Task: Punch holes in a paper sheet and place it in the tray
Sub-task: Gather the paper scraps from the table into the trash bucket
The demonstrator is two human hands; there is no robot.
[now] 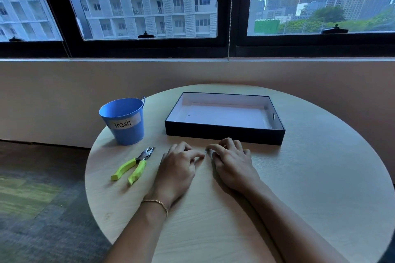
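Observation:
The black tray (224,133) with a white inside stands at the table's far middle. A white paper sheet (224,116) lies flat in it, with a small dark hole near its left edge. A hole punch (134,165) with yellow-green handles lies on the table left of my hands. My left hand (178,168) rests on the table, fingers curled under. My right hand (232,161) sits beside it, just in front of the tray, its thumb and forefinger pinched on a tiny pale paper bit (206,151) between the two hands.
A blue bucket (125,121) labelled "Trash" stands at the far left of the round wooden table (310,177). A wall and windows lie beyond the table; carpeted floor drops away on the left.

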